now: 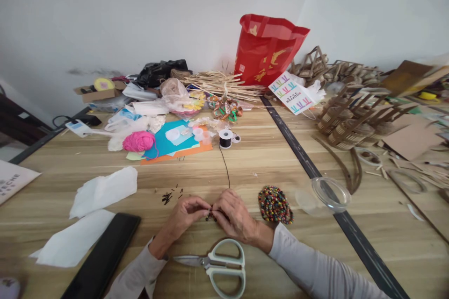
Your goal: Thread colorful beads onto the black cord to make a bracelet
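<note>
Both hands meet low in the middle of the table point(266, 159): the left hand point(185, 215) and the right hand point(234, 217) pinch fingertip to fingertip on a few small dark beads point(211, 217) strung on a thin black cord point(226, 168). The cord runs from the fingers toward 12 o'clock to a spool of black thread point(225, 138). Whether a bead is going on or a knot is being set is too small to tell; it looks like the threading step of beadwork. The next move seems to call for a steady cord end and a fresh bead from the pile of coloured beads point(275, 204), just beside the right hand at 3 o'clock. Scissors point(219, 265) lie at 6 o'clock, blades closed, between the two forearms. Short dark cord scraps point(170, 195) sit at 10 o'clock. A clear plastic lid point(330, 192) lies farther out at 3 o'clock, white paper sheets point(103, 190) at 9 o'clock, a pink yarn ball point(139, 141) at 11 o'clock.
</note>
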Demonstrator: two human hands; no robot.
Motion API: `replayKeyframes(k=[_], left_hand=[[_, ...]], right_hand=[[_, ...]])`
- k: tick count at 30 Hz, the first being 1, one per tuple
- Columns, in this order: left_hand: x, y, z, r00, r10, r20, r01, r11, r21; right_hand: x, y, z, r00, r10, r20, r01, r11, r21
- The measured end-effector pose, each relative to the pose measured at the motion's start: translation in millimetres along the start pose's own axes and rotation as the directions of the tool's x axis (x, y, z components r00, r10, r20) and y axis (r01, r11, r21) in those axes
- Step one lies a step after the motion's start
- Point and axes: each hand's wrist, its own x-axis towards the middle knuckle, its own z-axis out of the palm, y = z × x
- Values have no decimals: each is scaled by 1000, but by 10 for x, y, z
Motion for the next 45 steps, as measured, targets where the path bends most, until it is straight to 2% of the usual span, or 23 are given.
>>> replayKeyframes(k=[24, 29, 39, 45], left_hand=[[-8, -12, 8, 1000, 20, 1, -20, 1000, 13], [-14, 0, 3, 1000, -10, 16, 10, 1000, 16], [-3, -71, -10, 999, 42, -7, -42, 999, 24], [-7, -10, 4, 1000, 20, 9, -20, 1000, 21]], right_hand=[[-6, -5, 9, 1000, -3, 5, 3, 1000, -9], [-4, -4, 8, 1000, -7, 7, 7, 1000, 3], [-19, 8, 18, 1000, -2, 11, 2, 1000, 6], [-16, 8, 14, 1000, -2, 17, 2, 1000, 2]])
